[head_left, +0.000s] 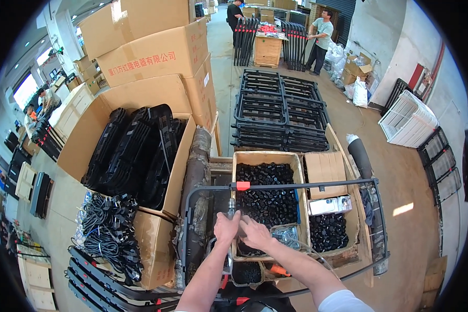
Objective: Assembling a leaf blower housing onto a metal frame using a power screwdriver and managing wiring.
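Note:
In front of me a large black tubular frame [317,184] lies across the workbench. A red clip [243,185] sits on its far bar. My left hand [226,228] is closed round a silver power screwdriver [231,206], whose tip points away from me at the bar beside the red clip. My right hand [255,232] is just to the right, its fingers curled against the tool; what its fingertips hold is hidden. Below the hands stands a carton [302,169] filled with small black plastic parts [268,195].
At left, an open carton [67,151] holds black plastic panels, with bundled black cables [106,223] nearby. Tall stacked cartons [145,62] rise behind. Smaller black caps [328,231] are at right. Black frames [281,106] are stacked ahead; two people [322,34] stand beyond them.

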Demonstrator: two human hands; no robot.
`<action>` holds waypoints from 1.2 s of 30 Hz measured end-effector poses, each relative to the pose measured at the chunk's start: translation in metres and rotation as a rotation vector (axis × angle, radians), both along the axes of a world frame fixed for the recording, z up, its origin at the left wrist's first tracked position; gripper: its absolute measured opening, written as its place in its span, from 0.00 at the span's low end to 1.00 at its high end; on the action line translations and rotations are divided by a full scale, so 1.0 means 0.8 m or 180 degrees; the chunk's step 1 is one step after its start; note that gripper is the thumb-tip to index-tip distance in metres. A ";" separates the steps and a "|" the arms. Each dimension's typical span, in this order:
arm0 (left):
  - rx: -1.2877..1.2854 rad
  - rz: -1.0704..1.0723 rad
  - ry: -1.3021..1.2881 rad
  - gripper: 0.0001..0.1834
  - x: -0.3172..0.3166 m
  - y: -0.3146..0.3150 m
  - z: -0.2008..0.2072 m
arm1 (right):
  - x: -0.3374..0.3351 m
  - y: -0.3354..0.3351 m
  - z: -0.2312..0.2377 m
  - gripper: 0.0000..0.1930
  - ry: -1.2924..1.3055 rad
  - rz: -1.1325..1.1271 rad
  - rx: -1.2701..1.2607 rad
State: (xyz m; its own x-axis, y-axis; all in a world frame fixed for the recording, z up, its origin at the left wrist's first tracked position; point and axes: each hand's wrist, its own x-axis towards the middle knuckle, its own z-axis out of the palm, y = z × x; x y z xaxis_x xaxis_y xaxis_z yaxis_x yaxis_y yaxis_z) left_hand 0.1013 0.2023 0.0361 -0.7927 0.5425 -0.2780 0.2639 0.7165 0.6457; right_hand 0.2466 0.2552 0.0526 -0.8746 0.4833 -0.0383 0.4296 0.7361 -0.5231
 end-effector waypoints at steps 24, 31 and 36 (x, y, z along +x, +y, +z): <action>-0.0043 -0.0661 0.0650 0.36 0.039 -0.022 0.021 | 0.053 -0.020 0.017 0.39 -0.0088 -0.0243 0.0174; -0.0060 -0.0733 0.0727 0.36 0.050 0.003 0.012 | 0.061 0.010 0.016 0.39 -0.0297 -0.0191 0.0175; -0.0008 -0.0671 0.0705 0.36 0.052 0.008 0.011 | 0.062 0.017 0.008 0.38 -0.0293 -0.0224 0.0090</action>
